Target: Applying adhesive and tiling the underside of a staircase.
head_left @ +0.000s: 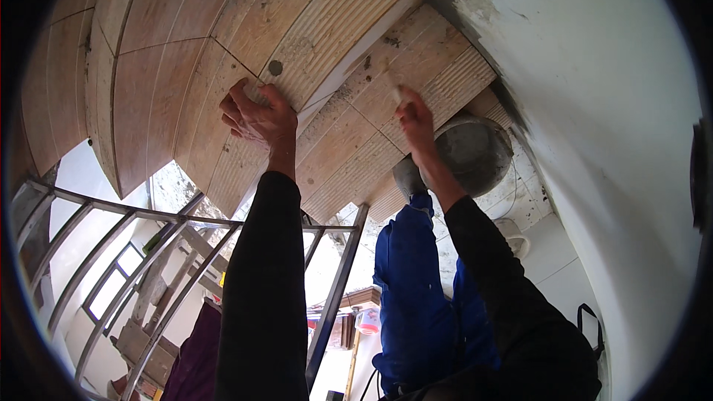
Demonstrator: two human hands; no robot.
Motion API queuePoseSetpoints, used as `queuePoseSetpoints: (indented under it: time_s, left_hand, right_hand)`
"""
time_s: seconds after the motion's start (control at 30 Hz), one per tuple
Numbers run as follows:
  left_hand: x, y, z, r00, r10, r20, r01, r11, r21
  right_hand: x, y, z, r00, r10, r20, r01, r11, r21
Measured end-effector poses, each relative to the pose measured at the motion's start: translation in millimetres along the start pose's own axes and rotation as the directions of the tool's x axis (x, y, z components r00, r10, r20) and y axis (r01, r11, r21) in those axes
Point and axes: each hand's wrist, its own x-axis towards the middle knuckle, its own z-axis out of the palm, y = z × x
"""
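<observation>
My left hand (261,116) is closed, its fingers curled against the wood-look stair tile (199,96) next to the ribbed front strip (338,18). What it grips, if anything, is hidden under the fingers. Over the lower step (349,122), my right hand (416,120) is closed around a small pale piece (398,93). Its far end is smeared by motion, so I cannot tell its kind. A round grey spot of mortar (275,67) lies on the ribbed strip just beyond my left hand.
A grey mortar bucket (475,154) stands below my right hand, beside my leg in blue trousers (412,282). A metal railing (148,217) runs along the left. The white wall (594,119) closes off the right side. Cement crumbs (368,63) dot the steps.
</observation>
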Motion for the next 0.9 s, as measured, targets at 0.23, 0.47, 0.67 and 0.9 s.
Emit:
queuePoseSetpoints:
  time_s: [0.23,0.47,0.67,0.9]
  left_hand:
    - [3.2,-2.5,1.0,0.999,0.037,-0.030,-0.037,0.999,-0.006]
    - [4.4,-13.7,1.8,0.996,0.071,-0.059,-0.069,0.997,0.029]
    - [4.2,-6.1,1.7,0.998,0.040,-0.038,-0.039,0.999,0.020]
    - [0.3,-2.0,4.7,0.999,0.033,-0.043,-0.032,0.999,0.025]
  right_hand:
    - [95.0,-64.8,-5.6,0.978,0.072,-0.194,-0.035,0.982,0.188]
    - [63.1,-75.6,47.6,0.980,0.161,-0.113,-0.123,0.948,0.293]
    - [73.2,-71.5,38.0,0.975,0.153,-0.161,-0.118,0.971,0.207]
    - [124.6,-67.6,-0.4,0.977,0.035,-0.209,-0.013,0.994,0.109]
